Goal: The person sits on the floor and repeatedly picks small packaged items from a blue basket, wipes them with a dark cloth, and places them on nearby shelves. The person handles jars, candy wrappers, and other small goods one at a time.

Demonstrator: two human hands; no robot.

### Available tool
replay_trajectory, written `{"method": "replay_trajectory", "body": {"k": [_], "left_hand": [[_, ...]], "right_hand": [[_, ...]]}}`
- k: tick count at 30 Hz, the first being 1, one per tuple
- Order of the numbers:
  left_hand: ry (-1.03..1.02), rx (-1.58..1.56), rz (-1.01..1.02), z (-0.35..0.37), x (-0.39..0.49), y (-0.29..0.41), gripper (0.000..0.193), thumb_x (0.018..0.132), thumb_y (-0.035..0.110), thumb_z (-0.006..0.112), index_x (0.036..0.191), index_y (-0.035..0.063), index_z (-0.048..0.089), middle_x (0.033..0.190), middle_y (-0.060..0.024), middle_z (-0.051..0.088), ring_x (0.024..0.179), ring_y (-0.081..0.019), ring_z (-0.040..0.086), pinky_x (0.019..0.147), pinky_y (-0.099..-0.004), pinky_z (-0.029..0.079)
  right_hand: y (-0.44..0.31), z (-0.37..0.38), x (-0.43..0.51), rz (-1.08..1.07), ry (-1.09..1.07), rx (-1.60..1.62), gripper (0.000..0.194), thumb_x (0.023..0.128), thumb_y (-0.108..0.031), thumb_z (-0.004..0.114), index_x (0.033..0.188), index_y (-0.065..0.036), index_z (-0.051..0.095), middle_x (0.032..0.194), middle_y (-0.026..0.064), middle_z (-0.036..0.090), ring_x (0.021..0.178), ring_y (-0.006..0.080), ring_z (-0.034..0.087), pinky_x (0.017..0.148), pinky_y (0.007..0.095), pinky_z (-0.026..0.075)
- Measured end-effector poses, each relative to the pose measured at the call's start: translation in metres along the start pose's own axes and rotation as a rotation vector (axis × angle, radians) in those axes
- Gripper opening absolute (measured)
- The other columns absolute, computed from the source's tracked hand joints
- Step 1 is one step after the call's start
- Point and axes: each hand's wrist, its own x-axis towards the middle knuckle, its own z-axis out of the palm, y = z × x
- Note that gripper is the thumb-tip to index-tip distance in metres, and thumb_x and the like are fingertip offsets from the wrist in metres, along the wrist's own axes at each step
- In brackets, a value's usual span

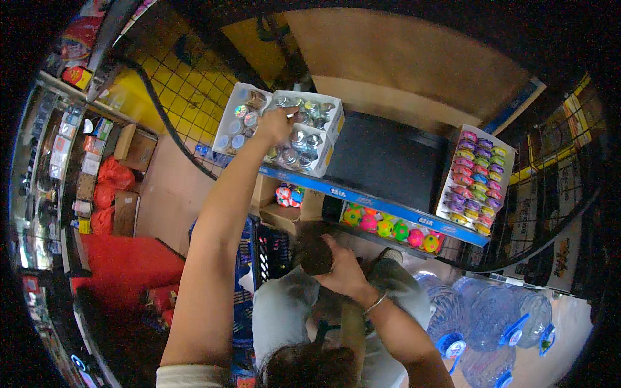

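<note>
My left hand [277, 125] reaches over white cardboard boxes [325, 167] of small clear-lidded containers [289, 155] at the left end of a dark shelf. Its fingers are among the containers; whether they grip one is hidden. My right hand [345, 271] is low, above my knees, with thumb and fingers around a dark rounded item [314, 254], blurred and too dark to name. Along the shelf's front edge runs a blue strip [359, 198]. An open white box of colourful wrapped small goods [478, 174] stands at the shelf's right end.
Under the shelf sit bright spotted balls [384, 226] and a cardboard box [281, 213]. A blue plastic basket [245, 296] stands by my left leg. Large water bottles [485, 310] are at right. A black cable [167, 131] hangs at left, near red bags [104, 194].
</note>
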Motion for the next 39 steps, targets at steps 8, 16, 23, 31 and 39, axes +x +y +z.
{"method": "replay_trajectory", "body": {"k": [8, 16, 23, 31, 39], "left_hand": [[-0.044, 0.008, 0.055, 0.003, 0.033, -0.030, 0.024, 0.076, 0.029, 0.068, 0.096, 0.0160, 0.068, 0.097, -0.0162, 0.068, 0.091, -0.0328, 0.066, 0.081, -0.0410, 0.051], [0.051, 0.119, -0.246, -0.007, 0.025, -0.003, 0.042, 0.068, 0.039, 0.079, 0.099, 0.0118, 0.069, 0.102, -0.0163, 0.066, 0.098, -0.0347, 0.062, 0.086, -0.0432, 0.050], [-0.023, -0.097, -0.016, 0.005, 0.035, -0.055, 0.035, 0.075, 0.041, 0.071, 0.091, 0.0098, 0.070, 0.094, -0.0145, 0.069, 0.090, -0.0324, 0.066, 0.080, -0.0411, 0.051], [-0.056, 0.158, -0.110, -0.003, 0.034, 0.008, 0.027, 0.076, 0.032, 0.070, 0.093, 0.0110, 0.070, 0.096, -0.0136, 0.069, 0.091, -0.0321, 0.065, 0.081, -0.0388, 0.051], [0.209, -0.111, -0.185, 0.006, 0.024, -0.067, 0.032, 0.073, 0.034, 0.074, 0.094, 0.0105, 0.069, 0.088, -0.0133, 0.069, 0.088, -0.0309, 0.066, 0.079, -0.0401, 0.051]], "right_hand": [[0.008, -0.003, 0.007, -0.050, 0.044, 0.048, 0.068, 0.069, -0.020, 0.079, 0.122, 0.008, 0.046, 0.100, 0.0205, 0.067, 0.092, 0.0301, 0.067, 0.080, 0.0355, 0.053], [0.006, -0.016, 0.002, -0.039, 0.029, 0.016, 0.070, 0.069, -0.020, 0.077, 0.124, 0.007, 0.045, 0.098, 0.0212, 0.067, 0.090, 0.0334, 0.067, 0.079, 0.0382, 0.053], [-0.003, -0.018, 0.002, -0.060, 0.006, 0.054, 0.071, 0.068, -0.019, 0.076, 0.125, 0.008, 0.044, 0.100, 0.0236, 0.066, 0.094, 0.0344, 0.066, 0.082, 0.0390, 0.053], [-0.005, -0.023, 0.001, -0.056, 0.026, 0.012, 0.071, 0.067, -0.017, 0.074, 0.125, 0.009, 0.044, 0.098, 0.0243, 0.065, 0.092, 0.0361, 0.066, 0.080, 0.0384, 0.053], [-0.006, -0.023, 0.000, -0.064, 0.042, 0.058, 0.073, 0.064, -0.015, 0.075, 0.126, 0.008, 0.043, 0.099, 0.0246, 0.065, 0.093, 0.0369, 0.065, 0.081, 0.0393, 0.052]]}}
